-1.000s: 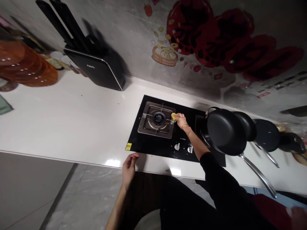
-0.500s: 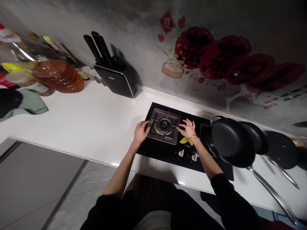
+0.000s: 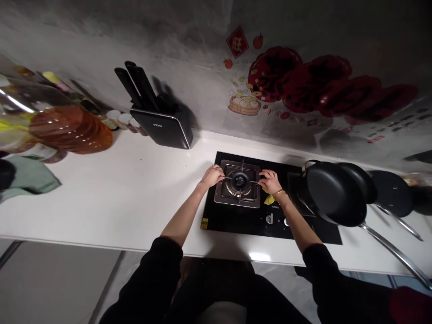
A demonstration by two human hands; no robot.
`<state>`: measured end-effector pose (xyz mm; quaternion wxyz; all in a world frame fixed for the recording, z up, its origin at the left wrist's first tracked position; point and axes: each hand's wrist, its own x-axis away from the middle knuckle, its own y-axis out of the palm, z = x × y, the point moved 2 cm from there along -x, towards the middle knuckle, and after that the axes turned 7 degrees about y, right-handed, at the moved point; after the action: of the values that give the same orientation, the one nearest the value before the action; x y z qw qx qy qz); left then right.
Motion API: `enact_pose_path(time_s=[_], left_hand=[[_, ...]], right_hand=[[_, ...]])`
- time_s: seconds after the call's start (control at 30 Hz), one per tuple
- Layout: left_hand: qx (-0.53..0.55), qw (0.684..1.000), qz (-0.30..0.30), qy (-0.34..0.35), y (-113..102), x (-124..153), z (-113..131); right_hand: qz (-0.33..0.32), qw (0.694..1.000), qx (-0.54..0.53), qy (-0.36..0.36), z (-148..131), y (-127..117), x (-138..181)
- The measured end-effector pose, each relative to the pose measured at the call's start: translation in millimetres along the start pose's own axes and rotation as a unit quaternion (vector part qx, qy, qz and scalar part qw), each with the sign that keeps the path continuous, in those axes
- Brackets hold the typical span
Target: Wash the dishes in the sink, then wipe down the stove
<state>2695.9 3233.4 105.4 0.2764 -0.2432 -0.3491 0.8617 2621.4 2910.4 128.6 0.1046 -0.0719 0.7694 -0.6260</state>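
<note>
A pan support [image 3: 242, 165] with thin metal prongs sits around the round black burner [image 3: 240, 180] of the black glass gas stove [image 3: 232, 223]. At its left prong, my left hand [image 3: 212, 176] is closed, with thumb and fingers pinching the end. My right hand [image 3: 270, 182], a thin bangle at its wrist, pinches the tip of the right prong. The square metal drip tray [image 3: 237, 203] lies under both. Just below my right hand is a yellow leaf-shaped piece [image 3: 269, 200]. Whether the support is lifted off the tray, I cannot tell.
Right of my right hand, a large black frying pan [image 3: 335, 193] covers the other burner, its handle reaching the counter's front edge. Another pan [image 3: 362, 180] stands behind it. A control knob [image 3: 269, 219] is at the front. A knife block [image 3: 162, 128] and an oil bottle [image 3: 72, 130] stand left.
My left hand has moved inward and closed on the left prong. My right hand stays at the right prong. The view has shifted slightly, showing more of the wall.
</note>
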Motion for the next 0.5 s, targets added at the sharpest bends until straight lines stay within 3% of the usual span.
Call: enact_pose_path(time_s=[0.1,0.27,0.37,0.5], left_hand=[[-0.017,0.999,-0.009,0.033,-24,0,-3],[-0.054,0.996,-0.01,0.076,-93,20,-22],[-0.095,0.993,-0.02,0.065,-132,53,-45],[-0.123,0.991,-0.055,0.012,-162,111,-85]], right_hand=[[0.044,0.999,0.023,0.019,-20,-18,1],[0.083,0.996,0.031,-0.017,-80,-43,-17],[0.086,0.995,0.007,-0.048,-124,-32,-41],[0.052,0.995,-0.038,-0.071,-183,11,-75]])
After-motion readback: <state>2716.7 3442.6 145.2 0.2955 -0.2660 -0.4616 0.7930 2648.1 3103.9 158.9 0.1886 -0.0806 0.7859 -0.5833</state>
